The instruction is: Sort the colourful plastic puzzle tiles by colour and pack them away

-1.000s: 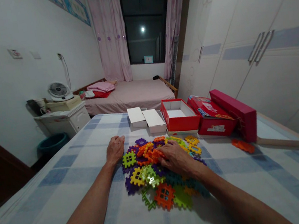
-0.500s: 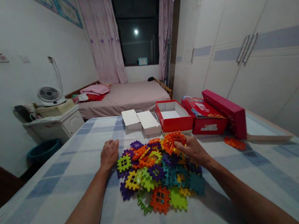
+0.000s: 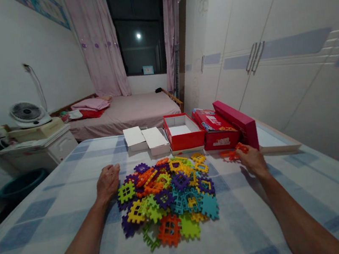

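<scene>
A heap of plastic interlocking building pieces (image 3: 164, 198) in purple, orange, yellow, green and teal is spread over the checked cloth between my arms. My right hand (image 3: 254, 161) is right of the heap, its fingers closed on an orange interlocking piece (image 3: 242, 147). Just beside it, another orange piece (image 3: 228, 155) lies flat on the cloth, in front of the red boxes. My left hand (image 3: 108, 183) rests at the heap's left edge with its fingers curled in, and nothing shows in it.
Behind the heap stand white boxes (image 3: 158, 149), an open red box (image 3: 187, 140), a closed red box (image 3: 221, 138) and a leaning crimson box (image 3: 242, 122). A pale tray or lid (image 3: 280, 148) lies at right. A bed (image 3: 131, 107) is beyond the cloth's far edge.
My right hand has moved right, from the heap to beside the loose orange piece, carrying orange pieces. The left hand stays by the heap. The whole view has shifted, turning rightward.
</scene>
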Demonstrator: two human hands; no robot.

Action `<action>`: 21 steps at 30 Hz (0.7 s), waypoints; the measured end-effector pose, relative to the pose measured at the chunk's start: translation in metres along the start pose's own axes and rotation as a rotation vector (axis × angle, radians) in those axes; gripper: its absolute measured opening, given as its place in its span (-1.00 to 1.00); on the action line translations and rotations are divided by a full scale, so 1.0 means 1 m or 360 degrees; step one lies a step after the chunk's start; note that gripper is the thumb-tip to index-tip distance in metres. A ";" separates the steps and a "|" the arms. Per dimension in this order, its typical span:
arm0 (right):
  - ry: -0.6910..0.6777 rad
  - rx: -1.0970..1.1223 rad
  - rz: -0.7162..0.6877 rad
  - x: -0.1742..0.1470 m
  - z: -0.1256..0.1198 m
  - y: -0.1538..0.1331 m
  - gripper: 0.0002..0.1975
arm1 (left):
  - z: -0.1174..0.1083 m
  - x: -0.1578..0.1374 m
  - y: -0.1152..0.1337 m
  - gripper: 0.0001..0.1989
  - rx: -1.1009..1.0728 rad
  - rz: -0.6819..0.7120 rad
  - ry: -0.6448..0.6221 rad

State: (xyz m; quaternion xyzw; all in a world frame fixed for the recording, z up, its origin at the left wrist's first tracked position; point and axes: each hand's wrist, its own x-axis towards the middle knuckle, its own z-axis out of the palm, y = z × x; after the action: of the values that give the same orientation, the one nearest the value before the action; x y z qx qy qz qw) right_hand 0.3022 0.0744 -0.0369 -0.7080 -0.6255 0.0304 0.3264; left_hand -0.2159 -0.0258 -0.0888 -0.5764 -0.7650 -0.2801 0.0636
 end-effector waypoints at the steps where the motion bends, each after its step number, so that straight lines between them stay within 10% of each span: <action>1: 0.0056 -0.0049 -0.0012 -0.002 0.002 0.001 -0.51 | 0.000 0.000 0.001 -0.57 0.0005 -0.0008 0.0005; 6: 0.0323 -0.0098 -0.0393 -0.010 0.007 -0.022 -0.54 | 0.000 -0.001 0.006 -0.52 -0.0017 -0.0092 0.0020; 13: -0.0678 0.0334 -0.1009 -0.037 0.026 -0.148 -0.63 | -0.003 -0.003 0.012 -0.57 -0.0014 -0.0142 0.0029; 21: -0.1074 -0.0158 -0.1143 -0.060 0.078 -0.234 -0.59 | -0.004 -0.003 0.015 -0.53 0.0015 -0.0137 0.0025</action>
State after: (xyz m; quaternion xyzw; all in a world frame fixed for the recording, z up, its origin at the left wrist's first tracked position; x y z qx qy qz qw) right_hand 0.0517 0.0546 -0.0031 -0.4132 -0.9014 0.1137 0.0616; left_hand -0.2017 -0.0279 -0.0819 -0.5406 -0.7898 -0.2834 0.0602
